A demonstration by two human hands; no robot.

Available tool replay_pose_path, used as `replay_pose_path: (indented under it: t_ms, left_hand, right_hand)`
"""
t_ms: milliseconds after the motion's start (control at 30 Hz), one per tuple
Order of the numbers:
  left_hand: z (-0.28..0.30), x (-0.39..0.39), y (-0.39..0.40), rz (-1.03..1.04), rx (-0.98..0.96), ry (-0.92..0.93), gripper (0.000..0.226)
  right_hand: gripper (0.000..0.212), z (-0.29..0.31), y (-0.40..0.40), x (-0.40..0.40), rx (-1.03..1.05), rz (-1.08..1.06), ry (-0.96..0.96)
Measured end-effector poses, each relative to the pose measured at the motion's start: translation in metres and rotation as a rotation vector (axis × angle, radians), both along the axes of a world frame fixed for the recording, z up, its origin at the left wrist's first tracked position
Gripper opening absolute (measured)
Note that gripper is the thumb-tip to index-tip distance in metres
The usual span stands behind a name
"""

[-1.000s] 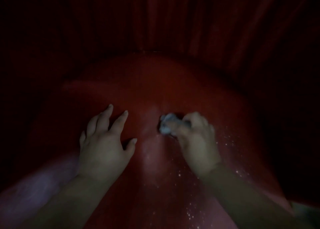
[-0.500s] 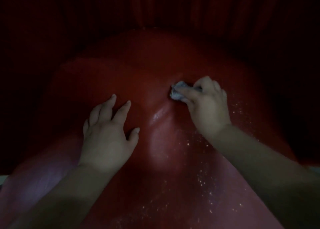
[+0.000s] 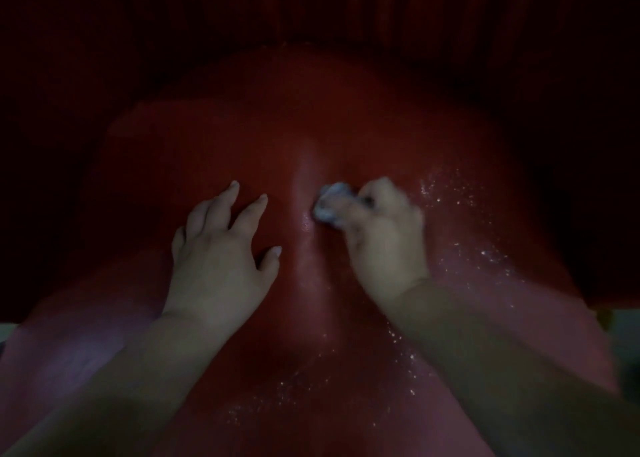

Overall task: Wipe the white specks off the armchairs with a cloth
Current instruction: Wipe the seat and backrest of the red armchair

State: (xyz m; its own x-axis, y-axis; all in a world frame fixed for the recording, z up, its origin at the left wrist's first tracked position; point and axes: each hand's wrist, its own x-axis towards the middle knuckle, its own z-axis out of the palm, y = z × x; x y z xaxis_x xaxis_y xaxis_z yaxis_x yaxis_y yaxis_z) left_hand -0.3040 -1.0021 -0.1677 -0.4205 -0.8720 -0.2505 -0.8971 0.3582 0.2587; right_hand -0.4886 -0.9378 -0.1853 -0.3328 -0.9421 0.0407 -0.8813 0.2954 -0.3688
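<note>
The wiping step is in hand: the right hand (image 3: 384,238) grips the wadded cloth (image 3: 329,207) mid-armchair (image 3: 242,127), left hand (image 3: 218,259) flat with fingers apart, and next must reach the specks (image 3: 450,193) toward the right edge.

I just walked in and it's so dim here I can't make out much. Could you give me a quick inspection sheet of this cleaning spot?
Surface: red armchair, glossy, a ridge down its middle.
Job's things: small white cloth bunched against the ridge; white specks scattered to the right and near the bottom.
Clutter: nothing seen.
Hands: left hand rests flat, fingers spread; right hand grips the cloth.
Cables: nothing seen.
Surroundings: dark red pleated backdrop; too dim for more.
</note>
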Motion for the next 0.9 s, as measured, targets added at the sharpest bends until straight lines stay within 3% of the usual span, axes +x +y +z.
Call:
replay_pose_path:
  t_ms: [133, 200, 367, 600, 767, 900]
  left_hand:
    - [-0.001, 0.009, 0.002, -0.012, -0.015, -0.013, 0.067]
    - [-0.001, 0.02, 0.005, -0.012, -0.022, -0.018, 0.065]
    - [0.0, 0.053, 0.016, 0.0, -0.008, -0.047, 0.065]
    - [0.004, 0.077, 0.033, 0.046, 0.056, -0.057, 0.073]
    - [0.012, 0.1, 0.043, 0.089, 0.065, -0.135, 0.076]
    - [0.012, 0.116, 0.051, 0.144, 0.112, -0.093, 0.073]
  right_hand:
    - [0.039, -0.001, 0.056, 0.041, 0.006, 0.198, -0.097]
    - [0.038, 0.001, 0.068, 0.025, 0.01, 0.248, -0.034]
    - [0.034, -0.001, 0.016, -0.001, -0.045, -0.045, -0.008]
    - [0.037, -0.002, 0.096, 0.052, -0.017, 0.198, -0.043]
    - [0.034, 0.002, 0.063, 0.036, -0.034, -0.042, -0.026]
    - [0.04, 0.001, 0.074, 0.081, -0.04, 0.037, -0.103]
